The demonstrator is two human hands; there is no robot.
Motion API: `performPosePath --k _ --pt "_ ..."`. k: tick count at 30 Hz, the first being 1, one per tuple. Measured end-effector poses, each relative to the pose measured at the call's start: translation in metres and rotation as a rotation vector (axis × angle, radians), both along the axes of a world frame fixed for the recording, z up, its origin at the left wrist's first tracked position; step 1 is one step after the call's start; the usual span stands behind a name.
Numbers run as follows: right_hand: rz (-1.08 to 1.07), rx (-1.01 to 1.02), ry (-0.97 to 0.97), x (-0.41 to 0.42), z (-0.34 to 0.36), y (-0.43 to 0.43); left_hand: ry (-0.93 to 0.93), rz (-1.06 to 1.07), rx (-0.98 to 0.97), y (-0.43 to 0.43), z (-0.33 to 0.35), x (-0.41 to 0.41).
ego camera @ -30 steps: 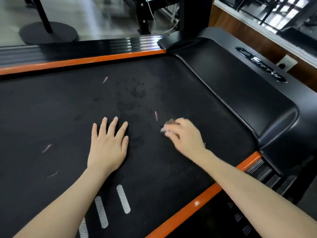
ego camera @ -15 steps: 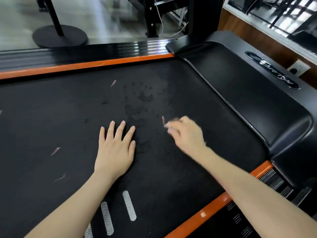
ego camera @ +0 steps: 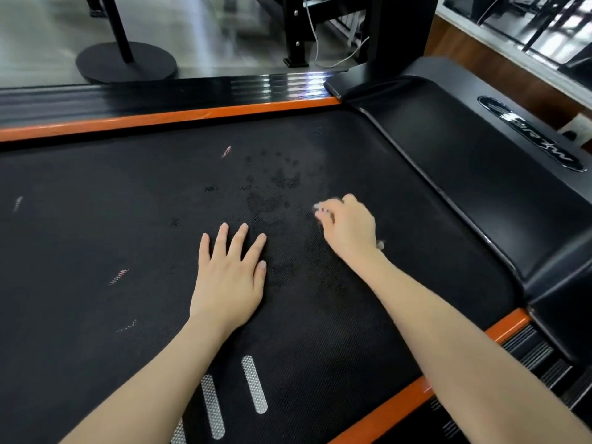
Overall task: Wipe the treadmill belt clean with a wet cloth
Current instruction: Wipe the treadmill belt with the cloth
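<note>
The right hand (ego camera: 349, 229) is curling its fingers round a cloth (ego camera: 320, 207) and pressing it onto the belt (ego camera: 128, 219), right of the belt's middle. The hand is blurring, and the cloth is showing only as pale scraps, one past the fingertips and one by the wrist. The left hand (ego camera: 229, 277) is lying palm down on the belt near its middle, fingers straight and slightly spread, gripping nothing. Darker speckled patches (ego camera: 272, 200) are showing on the belt just beyond both hands, toward the belt's far edge. Pale stripes (ego camera: 254, 384) are lying on the belt by its near edge, beside the left forearm. An orange far rail (ego camera: 160, 118) is running along the belt's far edge, and an orange near rail (ego camera: 400, 399) along its near edge, under the right forearm. A black cover (ego camera: 480, 187) is rising at the belt's right end. Beyond the belt's far edge, a round black base (ego camera: 125, 60) is standing on the floor.
</note>
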State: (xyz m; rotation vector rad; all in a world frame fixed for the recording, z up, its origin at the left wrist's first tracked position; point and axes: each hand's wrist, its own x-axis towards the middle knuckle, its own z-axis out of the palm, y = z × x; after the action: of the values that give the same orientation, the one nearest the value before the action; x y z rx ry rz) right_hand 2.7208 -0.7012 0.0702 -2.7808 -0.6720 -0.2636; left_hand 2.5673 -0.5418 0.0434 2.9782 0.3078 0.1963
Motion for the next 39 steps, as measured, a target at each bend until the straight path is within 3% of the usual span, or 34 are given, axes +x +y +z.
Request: performPosePath --k 2,7,10,17,24,32,39 --pt "-0.053 0.001 0.033 0.004 0.000 0.006 -0.003 -0.001 -0.002 0.000 0.000 0.000" --pt "0.267 0.073 0.036 -0.072 -0.001 -0.033 -0.009 -0.002 -0.012 -0.001 0.001 0.001" --pt "0.352 0.046 0.010 -0.069 -0.003 -0.040 -0.005 -0.001 -0.005 0.000 0.001 0.000" --pt "0.046 -0.019 0.012 0.023 -0.001 0.014 -0.005 0.000 -0.006 0.000 -0.001 0.001" --pt "0.453 0.028 0.058 -0.056 -0.002 -0.031 -0.011 -0.002 -0.025 0.000 0.001 0.001" --pt "0.217 0.033 -0.045 0.006 -0.012 0.005 -0.078 -0.054 -0.018 0.026 0.019 0.031" --pt "0.106 0.014 -0.052 0.074 -0.009 0.029 -0.017 0.067 0.039 0.070 0.013 0.087"
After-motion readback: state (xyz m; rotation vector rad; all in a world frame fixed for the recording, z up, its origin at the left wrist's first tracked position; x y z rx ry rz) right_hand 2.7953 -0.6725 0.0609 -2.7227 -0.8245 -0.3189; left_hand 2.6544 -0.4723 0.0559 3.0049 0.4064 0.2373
